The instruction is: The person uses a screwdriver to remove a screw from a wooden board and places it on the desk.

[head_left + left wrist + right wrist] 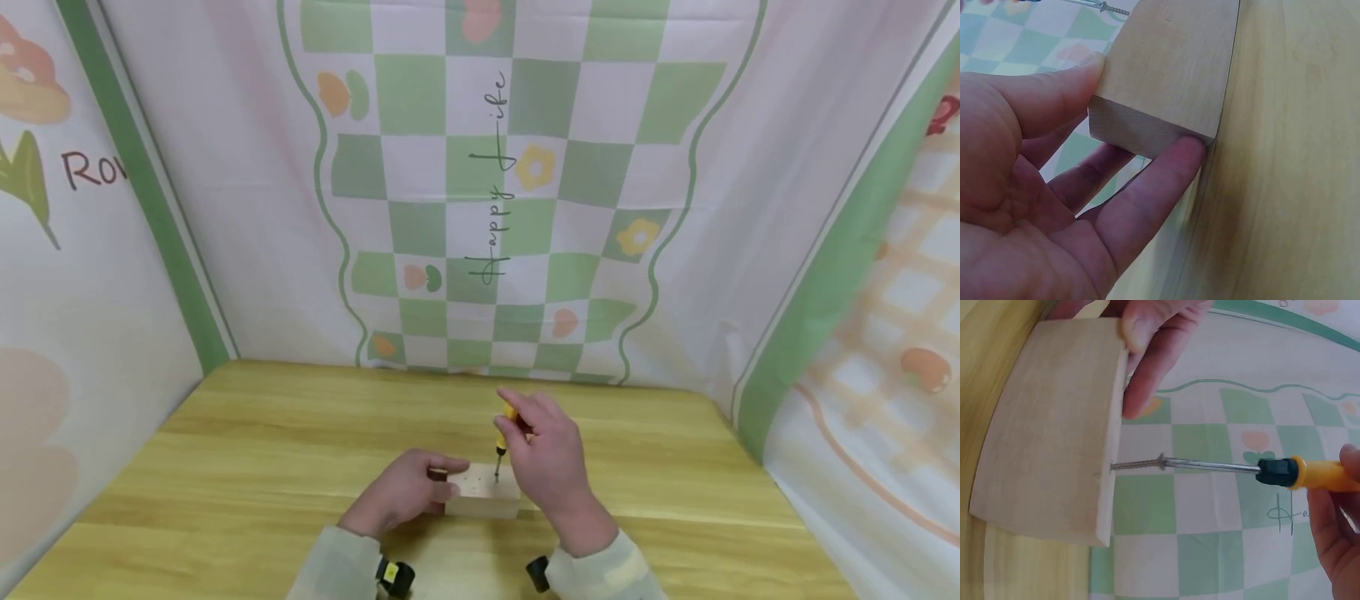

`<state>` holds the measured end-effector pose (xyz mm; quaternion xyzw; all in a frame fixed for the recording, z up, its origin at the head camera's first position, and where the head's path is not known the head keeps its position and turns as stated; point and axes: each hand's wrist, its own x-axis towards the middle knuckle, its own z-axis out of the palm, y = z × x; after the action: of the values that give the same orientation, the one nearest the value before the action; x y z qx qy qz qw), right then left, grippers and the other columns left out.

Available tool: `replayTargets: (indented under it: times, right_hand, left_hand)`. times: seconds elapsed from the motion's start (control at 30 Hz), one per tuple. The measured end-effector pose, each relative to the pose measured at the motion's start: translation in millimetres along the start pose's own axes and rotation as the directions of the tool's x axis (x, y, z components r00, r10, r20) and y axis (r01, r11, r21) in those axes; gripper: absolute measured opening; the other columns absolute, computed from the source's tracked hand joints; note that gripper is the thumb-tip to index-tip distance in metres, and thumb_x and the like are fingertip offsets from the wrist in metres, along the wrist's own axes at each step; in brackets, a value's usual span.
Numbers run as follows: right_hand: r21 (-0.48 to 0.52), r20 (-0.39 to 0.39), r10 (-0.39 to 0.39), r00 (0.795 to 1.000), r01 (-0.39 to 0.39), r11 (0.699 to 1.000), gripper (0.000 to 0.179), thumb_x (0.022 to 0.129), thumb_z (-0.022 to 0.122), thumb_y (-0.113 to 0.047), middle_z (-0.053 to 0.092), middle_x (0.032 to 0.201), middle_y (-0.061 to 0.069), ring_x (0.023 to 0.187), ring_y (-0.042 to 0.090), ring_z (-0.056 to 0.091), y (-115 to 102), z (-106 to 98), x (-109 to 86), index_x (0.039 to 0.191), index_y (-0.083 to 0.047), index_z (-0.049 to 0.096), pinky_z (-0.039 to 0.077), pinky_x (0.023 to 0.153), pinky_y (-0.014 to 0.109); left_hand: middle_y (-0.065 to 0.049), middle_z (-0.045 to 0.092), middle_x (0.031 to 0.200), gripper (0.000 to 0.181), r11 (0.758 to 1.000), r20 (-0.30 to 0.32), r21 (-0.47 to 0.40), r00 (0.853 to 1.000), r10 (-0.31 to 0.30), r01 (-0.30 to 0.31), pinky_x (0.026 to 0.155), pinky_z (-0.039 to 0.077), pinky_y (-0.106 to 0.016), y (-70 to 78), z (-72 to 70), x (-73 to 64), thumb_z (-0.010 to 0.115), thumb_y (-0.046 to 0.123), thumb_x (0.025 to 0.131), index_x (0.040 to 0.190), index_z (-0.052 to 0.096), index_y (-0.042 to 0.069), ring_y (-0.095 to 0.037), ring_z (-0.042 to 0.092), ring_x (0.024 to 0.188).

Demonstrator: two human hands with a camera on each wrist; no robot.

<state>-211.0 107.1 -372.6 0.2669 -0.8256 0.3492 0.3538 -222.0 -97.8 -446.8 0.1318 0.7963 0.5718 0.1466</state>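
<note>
A pale wooden block (482, 507) lies on the table in front of me, with several small dark marks on its top face. My left hand (408, 490) grips the block's left end between thumb and fingers. In the left wrist view, one fingertip presses on the bottom corner of the block (1166, 69). A long threaded screw (1138, 465) stands out of the top face, its head well above the wood. The tip of a yellow-and-black screwdriver (1210, 465) meets the screw head. My right hand (551, 458) holds the screwdriver by its yellow handle, above the block.
The wood-grain table (300, 417) reaches back to a hanging cloth (480, 208) with green and white checks. Printed cloth walls stand at the left and right. A black wrist camera (396, 577) sits at the left sleeve, another black one (537, 573) at the right.
</note>
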Motion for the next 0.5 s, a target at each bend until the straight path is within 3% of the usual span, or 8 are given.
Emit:
replayTargets:
  times: [0.13, 0.23, 0.4, 0.5]
  right_hand:
    - [0.146, 0.075, 0.103, 0.992, -0.114, 0.983, 0.039, 0.084, 0.069, -0.005, 0.059, 0.085, -0.011, 0.072, 0.005, 0.056, -1.6, -2.5, -0.8, 0.12, -0.016, 0.06, 0.05, 0.058, 0.023]
    - [0.186, 0.124, 0.155, 0.98, -0.176, 0.967, 0.032, 0.088, 0.065, -0.007, 0.062, 0.09, -0.01, 0.075, 0.005, 0.06, -2.7, -3.0, -2.2, 0.117, -0.016, 0.055, 0.052, 0.061, 0.024]
    - [0.175, 0.153, 0.073, 0.986, -0.1, 0.98, 0.025, 0.087, 0.063, -0.004, 0.063, 0.093, -0.008, 0.078, 0.005, 0.061, -4.0, -1.1, -0.9, 0.11, -0.01, 0.057, 0.052, 0.062, 0.021]
    - [0.203, 0.159, 0.056, 0.986, -0.088, 0.975, 0.028, 0.084, 0.06, 0.001, 0.063, 0.091, -0.008, 0.074, 0.006, 0.061, -4.7, -0.2, 0.1, 0.11, -0.012, 0.06, 0.051, 0.056, 0.021]
  left_hand:
    - [-0.002, 0.06, 0.117, 0.033, 0.999, -0.008, -0.035, 1.0, -0.022, 0.022, 0.068, 0.053, -0.036, -0.1, 0.7, 0.2, 0.07, 0.012, 0.082, 0.114, 0.069, 0.018, -0.019, 0.059, 0.089]
    - [-0.003, 0.06, 0.118, 0.033, 0.999, -0.009, -0.039, 0.999, -0.031, 0.03, 0.069, 0.053, -0.036, 0.2, 1.1, 0.2, 0.071, 0.012, 0.081, 0.113, 0.069, 0.018, -0.019, 0.059, 0.09]
    - [-0.004, 0.06, 0.117, 0.033, 0.998, -0.002, -0.062, 1.0, -0.028, 0.028, 0.069, 0.053, -0.035, 0.5, 1.4, 0.4, 0.071, 0.01, 0.081, 0.113, 0.069, 0.017, -0.02, 0.059, 0.091]
    - [-0.004, 0.06, 0.117, 0.032, 0.998, -0.002, -0.054, 1.0, -0.022, 0.022, 0.068, 0.054, -0.035, 0.4, 2.0, 0.5, 0.071, 0.01, 0.081, 0.113, 0.069, 0.018, -0.02, 0.059, 0.089]
